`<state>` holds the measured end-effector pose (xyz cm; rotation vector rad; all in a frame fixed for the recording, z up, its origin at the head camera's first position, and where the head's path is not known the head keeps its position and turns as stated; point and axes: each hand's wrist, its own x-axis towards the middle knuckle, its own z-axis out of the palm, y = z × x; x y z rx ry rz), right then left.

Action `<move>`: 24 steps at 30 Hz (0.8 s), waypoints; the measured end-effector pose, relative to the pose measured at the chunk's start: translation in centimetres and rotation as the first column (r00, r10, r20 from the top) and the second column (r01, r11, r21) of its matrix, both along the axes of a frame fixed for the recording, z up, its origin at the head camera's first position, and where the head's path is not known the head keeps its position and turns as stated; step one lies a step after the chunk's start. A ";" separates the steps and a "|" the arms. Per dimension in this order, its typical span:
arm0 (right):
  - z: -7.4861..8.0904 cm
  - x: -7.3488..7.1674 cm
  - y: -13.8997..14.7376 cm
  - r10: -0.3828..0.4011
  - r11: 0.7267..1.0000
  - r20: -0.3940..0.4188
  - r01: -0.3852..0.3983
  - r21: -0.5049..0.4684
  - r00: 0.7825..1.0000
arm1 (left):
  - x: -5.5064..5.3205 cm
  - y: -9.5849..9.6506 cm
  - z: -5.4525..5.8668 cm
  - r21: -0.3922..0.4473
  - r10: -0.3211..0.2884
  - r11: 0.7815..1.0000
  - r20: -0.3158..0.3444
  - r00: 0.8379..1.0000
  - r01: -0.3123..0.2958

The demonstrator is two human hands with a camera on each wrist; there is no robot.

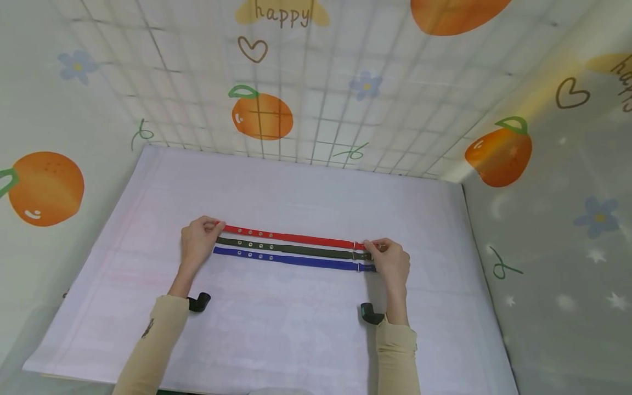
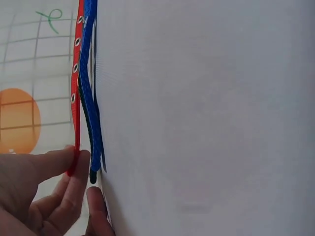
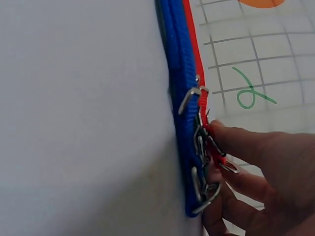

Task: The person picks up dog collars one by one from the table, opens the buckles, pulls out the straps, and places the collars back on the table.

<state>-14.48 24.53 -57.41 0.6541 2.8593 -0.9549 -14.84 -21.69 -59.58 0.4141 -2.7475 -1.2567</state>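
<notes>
Three narrow collars with metal eyelets and buckles lie side by side: a red collar (image 1: 316, 240) farthest off, a dark green collar (image 1: 316, 252) in the middle, a blue collar (image 1: 316, 264) nearest. My left hand (image 1: 197, 241) pinches the eyelet tip of the red one between thumb and finger. At the other end, my right hand (image 1: 393, 263) pinches the red collar by its buckle (image 3: 229, 168) end. The left wrist view has the red strap raised slightly apart from the blue strap (image 2: 92, 123). In the right wrist view, the blue collar mostly hides the green one.
A white cloth (image 1: 296, 334) covers the table. Behind it rises a wire grid (image 1: 331, 126) under a curtain printed with oranges. A patterned curtain (image 1: 553, 230) hangs on the right. Black wrist mounts (image 1: 199, 302) stick out from both sleeves.
</notes>
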 end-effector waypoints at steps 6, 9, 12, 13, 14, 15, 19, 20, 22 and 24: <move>-0.2 0.1 -0.1 -0.010 1.000 -0.024 0.010 0.007 1.000 | -0.1 0.1 0.2 -0.034 -0.012 0.999 0.036 0.999 0.013; -0.3 0.1 -0.1 -0.016 1.000 -0.044 0.016 0.010 0.999 | -0.2 0.1 0.3 -0.056 -0.020 0.998 0.067 0.998 0.024; -0.3 0.1 -0.2 -0.013 1.000 -0.059 0.014 0.012 0.998 | -0.2 0.0 0.4 -0.085 -0.022 0.996 0.091 0.996 0.030; -0.3 0.1 -0.2 -0.007 1.000 -0.061 0.008 0.012 0.998 | -0.1 0.0 0.5 -0.091 -0.022 0.995 0.097 0.995 0.031; -0.3 0.1 -0.3 -0.002 1.000 -0.062 0.002 0.013 0.998 | -0.1 0.0 0.6 -0.102 -0.021 0.994 0.101 0.995 0.031; -0.3 0.0 -0.3 0.002 1.000 -0.063 -0.001 0.016 0.998 | 0.0 0.0 0.6 -0.111 -0.023 0.993 0.104 0.994 0.034; -0.5 0.1 -0.5 0.000 1.000 -0.076 0.002 0.027 0.997 | 0.1 0.3 0.7 -0.139 -0.032 0.989 0.090 0.995 0.044; -0.5 0.1 -0.5 -0.003 0.999 -0.080 0.005 0.032 0.997 | 0.2 0.4 0.7 -0.146 -0.030 0.988 0.087 0.996 0.042; -0.7 0.3 -0.5 -0.007 0.999 -0.090 0.011 0.042 0.996 | 0.2 0.5 0.6 -0.158 -0.026 0.987 0.087 0.996 0.040; -0.8 0.5 -0.5 -0.006 0.999 -0.099 0.011 0.047 0.995 | 0.3 0.6 0.5 -0.167 -0.016 0.985 0.093 0.996 0.031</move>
